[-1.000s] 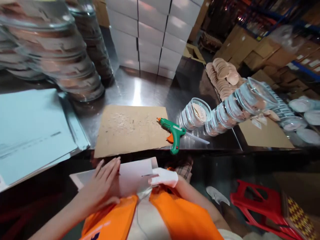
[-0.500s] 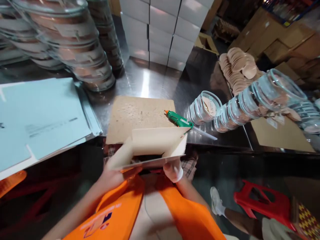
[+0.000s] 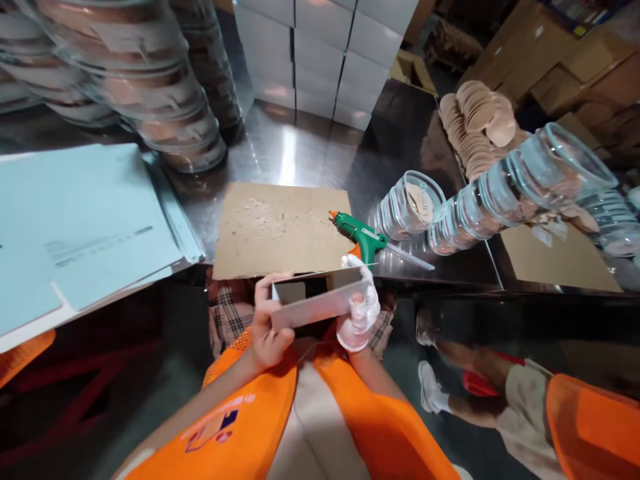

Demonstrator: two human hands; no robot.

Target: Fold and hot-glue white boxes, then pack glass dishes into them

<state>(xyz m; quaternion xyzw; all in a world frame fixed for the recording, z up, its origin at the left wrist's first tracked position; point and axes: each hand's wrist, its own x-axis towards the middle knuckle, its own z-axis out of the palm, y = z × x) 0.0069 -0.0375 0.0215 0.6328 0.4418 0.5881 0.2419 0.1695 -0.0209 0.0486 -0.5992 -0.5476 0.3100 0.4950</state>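
On the left, the stack of pale blue carton flats [image 3: 85,227] is lying on the steel tabletop [image 3: 280,143] just as it was a second ago. Our left hand [image 3: 267,327] is no longer pressing a flat sheet against our lap. It is gripping the left end of a small white carton box [image 3: 313,308], fingers curled around that end.

The box itself is what is changing. It was flat a second ago and spread open with its flaps wide half a second ago. Now it is standing squared into a narrow, open-topped shape, held in the air just below the tabletop edge, in front of the brown cardboard sheet [image 3: 283,230].

Our right hand [image 3: 357,313], in a white glove, is closing on the right end, fingers pinching the wall there. We are judging the forming of the box to be well along, with its top not yet shut.

Just beyond that hand the green glue gun [image 3: 363,237] is lying untouched, beside rows of clear jars [image 3: 475,207]. At the far right a co-worker's leg [image 3: 450,400] is coming into view where a red stool was showing.
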